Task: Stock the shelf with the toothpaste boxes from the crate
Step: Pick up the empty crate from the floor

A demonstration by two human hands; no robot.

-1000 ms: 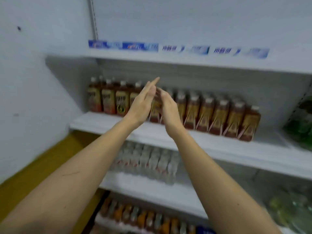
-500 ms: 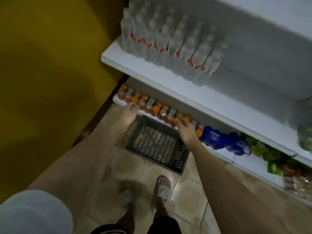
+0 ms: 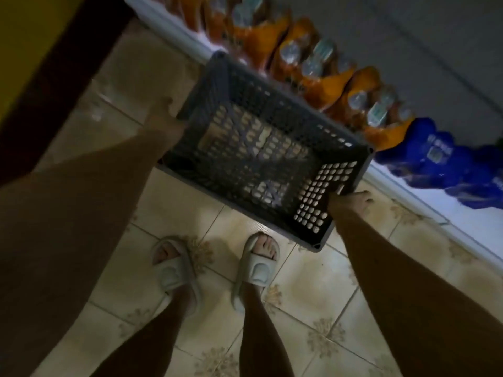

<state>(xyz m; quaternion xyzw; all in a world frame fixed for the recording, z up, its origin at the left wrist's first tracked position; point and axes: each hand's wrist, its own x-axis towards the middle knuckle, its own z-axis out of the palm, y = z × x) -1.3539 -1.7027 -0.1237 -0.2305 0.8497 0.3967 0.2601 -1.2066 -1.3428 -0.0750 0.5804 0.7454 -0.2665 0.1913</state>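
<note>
The right hand [image 3: 351, 204] has its fingers curled at the near right end of the crate [image 3: 261, 151], apparently grasping the rim there. The left hand [image 3: 166, 115] meets the far left end; blur and dim light hide its fingers, so I cannot tell whether they grasp the rim or only touch it.

The crate sits on the tiled floor [image 3: 299, 289], just beside the bottom shelf [image 3: 462, 224]. No toothpaste boxes are visible in it; tile colour shows through its perforated base, so it looks empty and the stocking seems finished. The step in hand looks like lifting the crate away. To do that well, both hands should hook fully under the rims at the 2 short ends and raise it level, drawing it clear of the shelf edge and the sandalled feet [image 3: 255, 265].

The crate is dark, rigid plastic, rectangular, with lattice walls and round holes at the right end. Orange bottle packs [image 3: 321, 66] and blue packs [image 3: 435, 159] have glossy, crinkled wrapping. The tiles are pale and patterned.
</note>
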